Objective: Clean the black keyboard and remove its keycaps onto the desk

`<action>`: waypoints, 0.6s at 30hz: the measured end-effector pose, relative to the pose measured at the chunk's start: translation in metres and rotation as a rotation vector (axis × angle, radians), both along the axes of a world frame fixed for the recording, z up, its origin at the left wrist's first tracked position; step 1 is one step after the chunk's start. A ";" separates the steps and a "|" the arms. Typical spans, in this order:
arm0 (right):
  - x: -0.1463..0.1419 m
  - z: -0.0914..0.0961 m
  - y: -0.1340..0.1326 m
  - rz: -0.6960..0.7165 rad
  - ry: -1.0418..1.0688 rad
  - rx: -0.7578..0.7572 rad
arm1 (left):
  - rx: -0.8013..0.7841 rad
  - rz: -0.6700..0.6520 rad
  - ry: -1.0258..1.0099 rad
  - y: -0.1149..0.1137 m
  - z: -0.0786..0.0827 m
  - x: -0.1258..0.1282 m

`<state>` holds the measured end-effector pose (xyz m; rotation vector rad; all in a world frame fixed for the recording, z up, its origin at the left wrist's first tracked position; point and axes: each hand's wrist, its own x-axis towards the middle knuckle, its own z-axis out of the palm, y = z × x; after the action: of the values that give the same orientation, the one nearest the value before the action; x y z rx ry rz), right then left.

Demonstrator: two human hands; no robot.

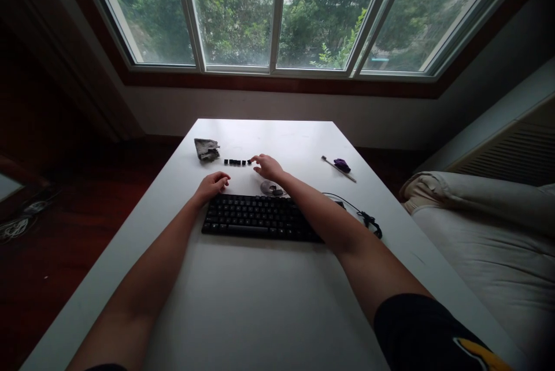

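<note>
A black keyboard point(260, 218) lies across the middle of the white table point(269, 301). Beyond it, a short row of small black keycaps point(236, 162) sits on the tabletop. My right hand point(267, 166) reaches over the keyboard, its fingertips at the right end of that row; whether a keycap is pinched in them is too small to tell. My left hand point(212, 184) rests loosely curled on the table just past the keyboard's upper left corner, holding nothing that shows. A small round grey object point(271, 188) lies beneath my right wrist.
A crumpled grey cloth point(206, 149) lies at the far left of the table. A thin brush point(339, 169) with a purple item beside it lies at the far right. The keyboard's black cable point(368, 219) coils at the right. A pale sofa point(485, 232) stands right of the table.
</note>
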<state>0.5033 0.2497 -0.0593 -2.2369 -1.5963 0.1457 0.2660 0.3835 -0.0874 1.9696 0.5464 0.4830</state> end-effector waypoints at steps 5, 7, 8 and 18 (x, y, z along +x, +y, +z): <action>0.006 -0.013 0.034 -0.041 -0.011 -0.016 | 0.008 -0.008 -0.001 0.008 -0.008 0.001; 0.008 -0.016 0.042 -0.054 0.000 -0.026 | 0.024 -0.007 0.006 0.010 -0.008 0.002; 0.008 -0.017 0.045 -0.058 0.002 -0.027 | 0.028 -0.004 0.007 0.011 -0.008 0.002; 0.011 -0.016 0.039 -0.081 0.051 0.032 | 0.013 0.016 -0.011 0.010 -0.006 0.000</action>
<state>0.5144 0.2884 -0.0752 -2.2505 -1.4695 0.1522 0.2661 0.3931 -0.0938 1.9758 0.5537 0.5079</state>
